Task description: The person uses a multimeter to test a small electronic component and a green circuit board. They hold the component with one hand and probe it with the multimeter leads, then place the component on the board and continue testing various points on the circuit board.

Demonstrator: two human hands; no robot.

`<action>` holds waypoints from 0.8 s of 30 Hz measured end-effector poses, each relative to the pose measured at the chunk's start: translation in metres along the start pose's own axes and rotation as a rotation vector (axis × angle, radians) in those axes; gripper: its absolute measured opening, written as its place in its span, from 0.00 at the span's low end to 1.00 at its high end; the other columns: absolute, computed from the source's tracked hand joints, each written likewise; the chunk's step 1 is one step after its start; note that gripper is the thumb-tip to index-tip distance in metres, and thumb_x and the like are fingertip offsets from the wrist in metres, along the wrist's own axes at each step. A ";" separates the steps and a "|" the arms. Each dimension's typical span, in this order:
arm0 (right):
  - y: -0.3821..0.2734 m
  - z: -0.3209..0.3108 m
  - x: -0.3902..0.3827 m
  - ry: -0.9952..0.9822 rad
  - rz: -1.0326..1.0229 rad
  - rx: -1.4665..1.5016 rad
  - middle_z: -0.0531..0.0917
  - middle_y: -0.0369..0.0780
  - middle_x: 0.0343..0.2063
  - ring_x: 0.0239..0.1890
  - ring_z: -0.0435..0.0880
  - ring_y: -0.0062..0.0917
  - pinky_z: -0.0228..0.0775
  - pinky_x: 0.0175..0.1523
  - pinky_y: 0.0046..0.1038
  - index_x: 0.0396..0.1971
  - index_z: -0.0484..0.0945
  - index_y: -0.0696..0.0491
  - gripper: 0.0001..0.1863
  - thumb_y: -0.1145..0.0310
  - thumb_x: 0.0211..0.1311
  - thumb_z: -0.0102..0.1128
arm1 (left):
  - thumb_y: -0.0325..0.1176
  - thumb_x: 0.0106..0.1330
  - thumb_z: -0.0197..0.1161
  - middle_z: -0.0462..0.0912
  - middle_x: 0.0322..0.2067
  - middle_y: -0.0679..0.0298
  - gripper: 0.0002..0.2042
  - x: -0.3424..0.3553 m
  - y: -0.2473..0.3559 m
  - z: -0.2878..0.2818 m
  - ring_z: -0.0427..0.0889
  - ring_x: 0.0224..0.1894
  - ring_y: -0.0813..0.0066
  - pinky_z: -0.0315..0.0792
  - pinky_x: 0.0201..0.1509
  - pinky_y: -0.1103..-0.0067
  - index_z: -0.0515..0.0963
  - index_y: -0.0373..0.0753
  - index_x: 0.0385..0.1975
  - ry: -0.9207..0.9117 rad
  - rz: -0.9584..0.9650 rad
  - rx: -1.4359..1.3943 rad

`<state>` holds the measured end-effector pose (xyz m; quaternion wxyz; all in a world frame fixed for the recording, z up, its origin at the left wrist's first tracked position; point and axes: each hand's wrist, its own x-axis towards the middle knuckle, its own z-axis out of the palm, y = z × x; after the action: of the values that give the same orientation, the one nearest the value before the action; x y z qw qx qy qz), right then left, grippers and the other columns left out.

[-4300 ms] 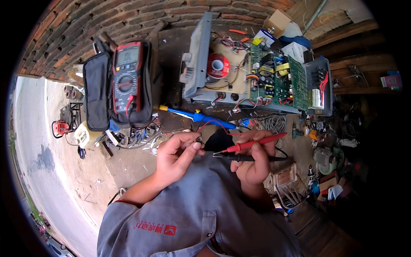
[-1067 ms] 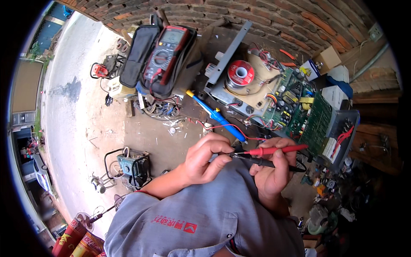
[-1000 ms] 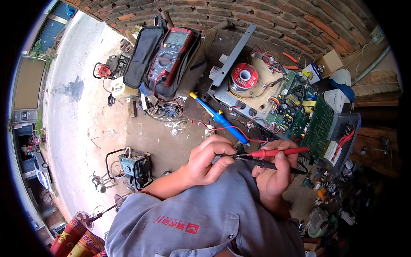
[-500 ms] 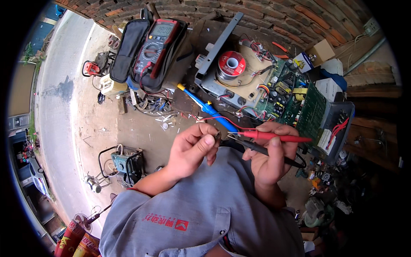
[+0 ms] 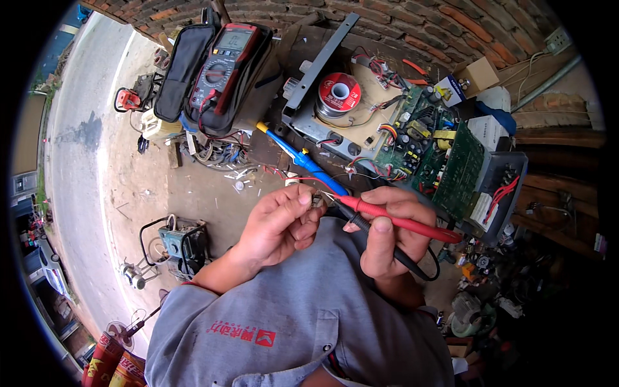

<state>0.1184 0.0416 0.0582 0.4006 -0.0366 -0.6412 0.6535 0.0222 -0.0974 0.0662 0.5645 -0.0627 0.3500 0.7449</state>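
My left hand (image 5: 277, 222) pinches a small electronic component (image 5: 316, 201), dark with metal legs, between thumb and forefinger. In my right hand (image 5: 398, 235) are two multimeter probes, held together like chopsticks: a red probe (image 5: 412, 226) above and a black probe (image 5: 361, 222) below. Their thin metal tips meet the component's legs or lie very close; exact contact is too small to tell. Just beyond my hands lies a blue desoldering pump (image 5: 303, 161) with a yellow tip. A red and grey multimeter (image 5: 222, 68), its display lit, rests in a black case (image 5: 174, 84) at the far left.
Beyond my right hand sits an opened device with a green circuit board (image 5: 416, 138), loose wires and a metal bar (image 5: 322, 58). A solder spool (image 5: 348, 103) stands on it. An engine unit (image 5: 180, 245) is on the ground at left; assorted parts (image 5: 477, 277) lie at right.
The probe tips have moved left to the component, and the right hand has come nearer the left. The meter's display reads differently. The whole view has shifted slightly.
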 end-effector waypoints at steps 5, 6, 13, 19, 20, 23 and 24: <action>0.003 0.001 0.001 -0.011 -0.034 0.003 0.73 0.53 0.37 0.22 0.74 0.18 0.73 0.27 0.17 0.40 0.59 0.60 0.11 0.77 0.60 0.48 | 0.39 0.66 0.52 0.69 0.25 0.65 0.11 0.001 0.001 0.002 0.61 0.17 0.85 0.58 0.17 0.88 0.67 0.37 0.32 0.024 0.003 0.005; 0.002 0.001 0.001 -0.010 -0.033 -0.004 0.73 0.53 0.37 0.21 0.74 0.18 0.73 0.27 0.17 0.40 0.59 0.60 0.11 0.77 0.60 0.48 | 0.39 0.66 0.52 0.69 0.25 0.65 0.11 0.001 0.001 0.002 0.61 0.17 0.85 0.58 0.17 0.88 0.67 0.37 0.32 0.025 0.003 0.007; 0.002 0.001 0.002 -0.025 -0.040 -0.025 0.73 0.53 0.37 0.22 0.75 0.19 0.74 0.27 0.17 0.40 0.60 0.60 0.11 0.76 0.60 0.49 | 0.38 0.66 0.53 0.70 0.25 0.64 0.10 0.001 0.001 0.003 0.61 0.17 0.85 0.59 0.17 0.88 0.67 0.37 0.32 0.028 -0.002 -0.002; 0.003 0.001 -0.002 -0.010 -0.025 -0.024 0.74 0.53 0.37 0.25 0.76 0.22 0.75 0.27 0.18 0.39 0.59 0.59 0.11 0.76 0.59 0.49 | 0.37 0.67 0.53 0.70 0.27 0.63 0.09 0.001 -0.001 0.000 0.61 0.17 0.86 0.58 0.18 0.87 0.68 0.36 0.33 0.008 -0.001 -0.011; 0.003 0.001 -0.002 -0.009 -0.022 -0.024 0.74 0.53 0.37 0.25 0.76 0.22 0.75 0.27 0.18 0.39 0.59 0.59 0.11 0.76 0.59 0.49 | 0.37 0.67 0.52 0.70 0.28 0.63 0.09 0.001 -0.001 -0.001 0.61 0.17 0.86 0.58 0.19 0.86 0.68 0.36 0.33 0.003 0.001 -0.014; 0.002 0.001 -0.002 -0.007 -0.014 -0.031 0.73 0.53 0.36 0.25 0.76 0.22 0.75 0.27 0.18 0.39 0.59 0.59 0.11 0.77 0.59 0.49 | 0.37 0.67 0.53 0.70 0.27 0.63 0.10 0.000 -0.001 0.000 0.62 0.18 0.86 0.59 0.19 0.86 0.68 0.36 0.34 0.007 0.002 -0.013; 0.002 0.002 -0.002 -0.005 -0.012 -0.033 0.73 0.53 0.36 0.25 0.76 0.22 0.75 0.27 0.18 0.39 0.59 0.60 0.11 0.77 0.59 0.49 | 0.37 0.67 0.53 0.70 0.27 0.63 0.10 0.000 -0.001 0.000 0.62 0.18 0.86 0.59 0.19 0.86 0.68 0.36 0.34 0.008 -0.002 -0.015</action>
<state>0.1183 0.0393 0.0557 0.4022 -0.0380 -0.6532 0.6404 0.0232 -0.0974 0.0654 0.5636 -0.0703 0.3463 0.7466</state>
